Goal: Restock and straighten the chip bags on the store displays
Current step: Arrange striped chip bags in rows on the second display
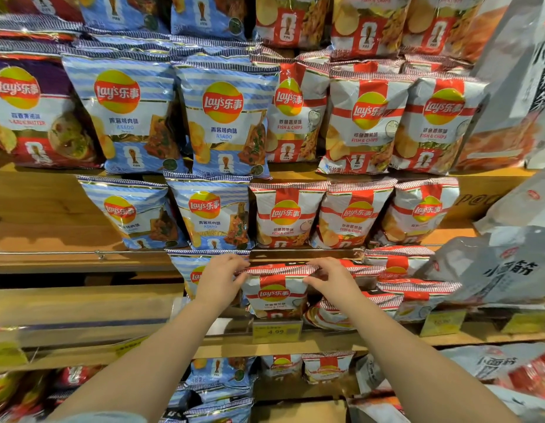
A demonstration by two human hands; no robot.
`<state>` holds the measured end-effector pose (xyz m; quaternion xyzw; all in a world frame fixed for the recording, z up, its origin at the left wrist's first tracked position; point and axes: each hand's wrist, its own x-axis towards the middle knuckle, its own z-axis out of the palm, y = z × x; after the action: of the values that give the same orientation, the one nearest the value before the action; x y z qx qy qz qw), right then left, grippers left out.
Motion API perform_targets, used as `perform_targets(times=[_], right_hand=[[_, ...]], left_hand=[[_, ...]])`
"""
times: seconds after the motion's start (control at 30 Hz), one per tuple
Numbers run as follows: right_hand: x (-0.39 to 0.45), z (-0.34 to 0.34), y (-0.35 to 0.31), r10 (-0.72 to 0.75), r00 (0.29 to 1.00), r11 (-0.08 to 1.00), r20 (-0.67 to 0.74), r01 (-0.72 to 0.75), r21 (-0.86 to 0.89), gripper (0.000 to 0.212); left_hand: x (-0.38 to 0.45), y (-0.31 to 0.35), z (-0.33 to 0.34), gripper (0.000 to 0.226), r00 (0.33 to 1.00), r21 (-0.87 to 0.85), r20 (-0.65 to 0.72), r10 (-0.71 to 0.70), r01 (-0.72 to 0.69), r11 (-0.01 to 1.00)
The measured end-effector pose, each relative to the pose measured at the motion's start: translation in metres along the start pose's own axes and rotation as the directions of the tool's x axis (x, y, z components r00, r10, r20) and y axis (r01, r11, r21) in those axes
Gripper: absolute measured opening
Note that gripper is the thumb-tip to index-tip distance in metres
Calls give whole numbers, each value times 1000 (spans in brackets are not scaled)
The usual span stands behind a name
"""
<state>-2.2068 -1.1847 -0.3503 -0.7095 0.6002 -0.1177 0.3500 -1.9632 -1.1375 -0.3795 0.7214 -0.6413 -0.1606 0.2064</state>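
Just above the yellow price tag [276, 331], both hands pinch the red bag's [276, 296] top seam, left hand [220, 277] and right hand [330, 277] at opposite corners, likely to stand it upright and face it forward

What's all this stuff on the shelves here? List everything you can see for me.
Held Fish & Chips bag: one, red and white, third shelf down, top edge pinched by both hands.
Other Fish & Chips bags: many, red and white, centre-right of every shelf.
Asado bags: many, blue and white striped, centre-left.
Purple bag: one clear, purple and red, upper left.
Grey snack packs: several, grey-white with black characters, right edge.
Price tags: several, yellow, shelf fronts.
Wooden shelves: several tiers, light brown.
Left hand: grips the bag's top left.
Right hand: grips the bag's top right.
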Motion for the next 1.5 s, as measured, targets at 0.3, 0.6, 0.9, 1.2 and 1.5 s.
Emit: perform_targets(times=[0.3, 0.6, 0.9, 1.2, 1.5], right_hand=[[6, 4, 0, 27, 999, 1000, -37, -27, -11, 42], [3, 14, 1, -254, 961, 891, -108, 189, -413, 35], [17, 30, -38, -205, 978, 940, -21, 191, -282, 24], [32, 32, -52, -168, 986, 961, -15, 160, -224, 23], [47, 36, -46, -122, 990, 868, -65, 75, -490, 28]], left_hand=[[4, -32, -4, 52, 981, 214, -122, 151, -123, 969], [1, -70, -21, 34, 975, 211, -221, 34, 14, 977], [-4, -72, -43, 19, 977, 201, -204, -67, 109, 973], [-9, -106, -56, 27, 977, 201, -182, -114, 150, 968], [-10, -74, -23, 83, 964, 395, -137, 227, -157, 905]])
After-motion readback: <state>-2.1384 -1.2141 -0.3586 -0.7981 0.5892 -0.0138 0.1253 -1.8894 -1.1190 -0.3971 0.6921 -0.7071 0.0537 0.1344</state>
